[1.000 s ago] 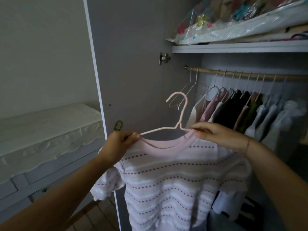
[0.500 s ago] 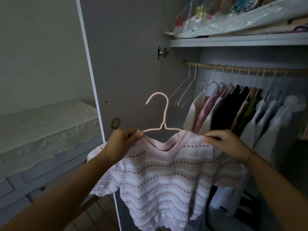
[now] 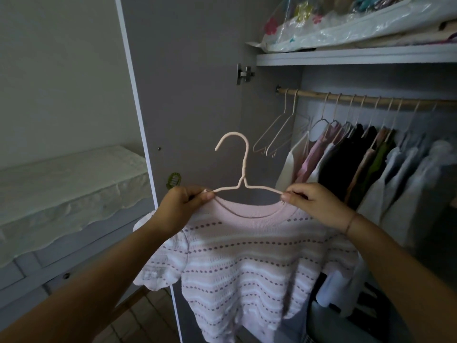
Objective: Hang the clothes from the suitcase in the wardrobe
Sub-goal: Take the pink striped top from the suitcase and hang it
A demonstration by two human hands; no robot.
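Open wardrobe (image 3: 346, 55) ahead, rail (image 3: 371, 99) crowded with hung clothes (image 3: 346, 164). Held up before door (image 3: 193, 95): top (image 3: 247, 256) on hanger (image 3: 243, 167), left hand (image 3: 178, 209) and right hand (image 3: 314, 204) each pinching a shoulder at hanger's ends.

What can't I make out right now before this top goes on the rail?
All in the head view:
The hanger shoulders: hidden inside the top and under the left hand and right hand.
The rail: cut off by the right edge.
The top's hem: partly cut off by the bottom edge.
The suitcase: outside the frame.
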